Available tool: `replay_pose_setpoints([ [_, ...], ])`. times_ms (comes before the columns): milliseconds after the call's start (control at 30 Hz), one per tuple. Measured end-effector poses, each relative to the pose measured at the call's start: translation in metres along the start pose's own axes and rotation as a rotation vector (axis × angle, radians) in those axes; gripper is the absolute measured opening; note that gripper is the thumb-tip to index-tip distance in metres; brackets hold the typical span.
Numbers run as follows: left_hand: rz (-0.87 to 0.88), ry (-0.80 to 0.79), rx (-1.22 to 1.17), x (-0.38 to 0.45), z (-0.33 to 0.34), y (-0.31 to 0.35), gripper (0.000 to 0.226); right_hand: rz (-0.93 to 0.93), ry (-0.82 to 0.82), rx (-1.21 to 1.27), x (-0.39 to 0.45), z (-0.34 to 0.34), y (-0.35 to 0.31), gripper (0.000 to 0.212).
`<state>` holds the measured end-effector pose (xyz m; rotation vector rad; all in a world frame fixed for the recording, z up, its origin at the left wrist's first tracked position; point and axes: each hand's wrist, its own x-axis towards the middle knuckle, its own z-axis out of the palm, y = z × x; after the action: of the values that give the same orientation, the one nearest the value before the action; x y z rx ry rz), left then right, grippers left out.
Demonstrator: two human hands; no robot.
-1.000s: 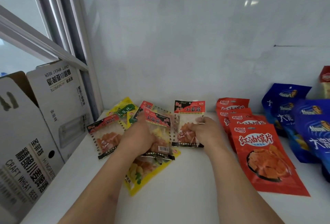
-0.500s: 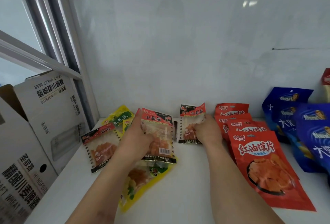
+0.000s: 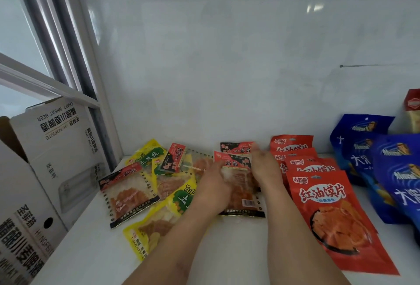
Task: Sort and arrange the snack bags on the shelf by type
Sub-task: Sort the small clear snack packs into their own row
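Head view is showing a white shelf (image 3: 227, 250) carrying blue bags (image 3: 363, 148) far right, red bags (image 3: 336, 216) beside them, yellow bags (image 3: 150, 237) left. Mid-shelf, left hand (image 3: 213, 184) and right hand (image 3: 264, 166) are gripping a clear gluten packet (image 3: 244, 196) together.

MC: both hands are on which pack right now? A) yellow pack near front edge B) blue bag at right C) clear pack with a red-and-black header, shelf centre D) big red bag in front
C: the left hand and right hand both rest on the clear red-and-black-header pack at shelf centre, apart from the yellow pack and the big red bag.
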<state>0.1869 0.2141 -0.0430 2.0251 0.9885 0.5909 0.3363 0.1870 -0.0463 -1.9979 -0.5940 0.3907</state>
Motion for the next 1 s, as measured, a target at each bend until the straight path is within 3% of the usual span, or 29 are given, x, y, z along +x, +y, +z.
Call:
replay_pose_setpoints([
  [233, 0.06, -0.013, 0.239, 0.001, 0.015, 0.007, 0.05, -0.016, 0.038, 0.057, 0.001, 0.0, 0.009, 0.026],
  [367, 0.065, -0.029, 0.314, 0.003, 0.017, 0.007, 0.043, -0.04, 0.044, 0.006, 0.005, 0.005, 0.012, 0.019],
  [633, 0.103, 0.04, 0.286, 0.001, 0.003, 0.007, 0.04, -0.159, 0.114, -0.202, 0.004, 0.011, 0.003, 0.044],
  [767, 0.083, 0.109, 0.24, -0.001, -0.023, 0.0, 0.03, -0.273, 0.102, -0.427, -0.003, 0.019, -0.012, 0.057],
  [1000, -0.023, 0.421, 0.226, -0.01, -0.08, -0.038, 0.038, -0.495, -0.206, -0.566, -0.02, 0.061, -0.045, 0.05],
])
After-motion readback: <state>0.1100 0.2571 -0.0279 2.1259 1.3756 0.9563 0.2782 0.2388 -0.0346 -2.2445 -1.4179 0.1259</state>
